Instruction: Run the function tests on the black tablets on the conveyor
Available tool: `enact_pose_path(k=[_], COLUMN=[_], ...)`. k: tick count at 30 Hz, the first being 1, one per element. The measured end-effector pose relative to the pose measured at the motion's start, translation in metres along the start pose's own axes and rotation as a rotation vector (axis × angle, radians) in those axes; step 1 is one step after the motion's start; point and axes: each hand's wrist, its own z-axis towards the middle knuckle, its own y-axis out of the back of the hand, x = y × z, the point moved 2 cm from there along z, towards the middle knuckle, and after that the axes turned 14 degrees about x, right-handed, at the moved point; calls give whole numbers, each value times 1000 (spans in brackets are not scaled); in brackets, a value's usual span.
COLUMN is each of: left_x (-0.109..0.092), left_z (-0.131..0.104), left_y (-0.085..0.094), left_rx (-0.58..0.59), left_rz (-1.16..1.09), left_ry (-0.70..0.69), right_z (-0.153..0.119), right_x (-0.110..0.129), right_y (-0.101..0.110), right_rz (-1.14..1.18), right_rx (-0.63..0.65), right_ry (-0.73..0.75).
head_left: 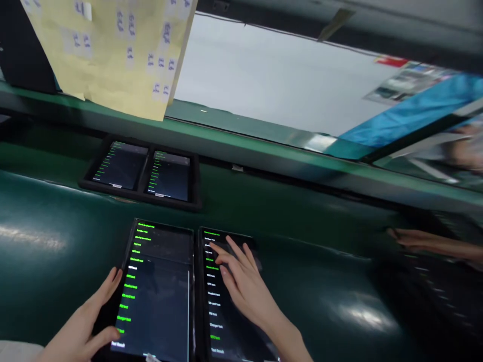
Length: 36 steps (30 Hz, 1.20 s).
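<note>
Two dark tablets lie side by side in front of me, each screen lit with a list of test names. On the left tablet [162,296] most lines are green; the right tablet [230,322] shows mostly white lines with a few green. My left hand [88,319] grips the left tablet by its left edge, thumb over the front near the lower corner. Over the upper part of the right tablet is my right hand [241,281], fingers spread, its index fingertip at the screen beside the list. That hand covers some of the screen.
A black tray [198,193] holding two more lit tablets sits farther back on the green surface [320,286]. Yellow paper with handwritten labels [124,60] hangs at upper left. At right, another person's hand [426,241] is over a blurred dark device [433,296].
</note>
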Motion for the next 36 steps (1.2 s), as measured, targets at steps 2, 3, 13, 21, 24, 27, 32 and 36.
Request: enact_pose_path(k=[2,3,13,21,24,27,32,36], left_x=[-11,-15,-43,-45,-44,-56,-114,-146], left_z=[11,16,53,76,78,83,141,201], left_y=[-4,-4,21,28,35,49,48,17], left_rx=[-87,-139,-262,-263,-218,-240,-272,50], left_rz=[109,153,558,817,869,919,944,951], left_ry=[-2,-4,-98,-78,-32,5,-65,-15], right_z=[-5,-8,-51,-87,-91,-87,-74,-70], right_x=[-6,-9,-51,-96,-102,-105,-106,-105], right_y=[1,0,-2,-13,-17,-18,-21,-25], right_rz=[-14,-16,248,491,547,568,612,617], right_rx=[-34,-49,-186,-341,-376,-394,-380,-393], right_ry=[-2,-6,-243,-752,-770,-761,-618,-601])
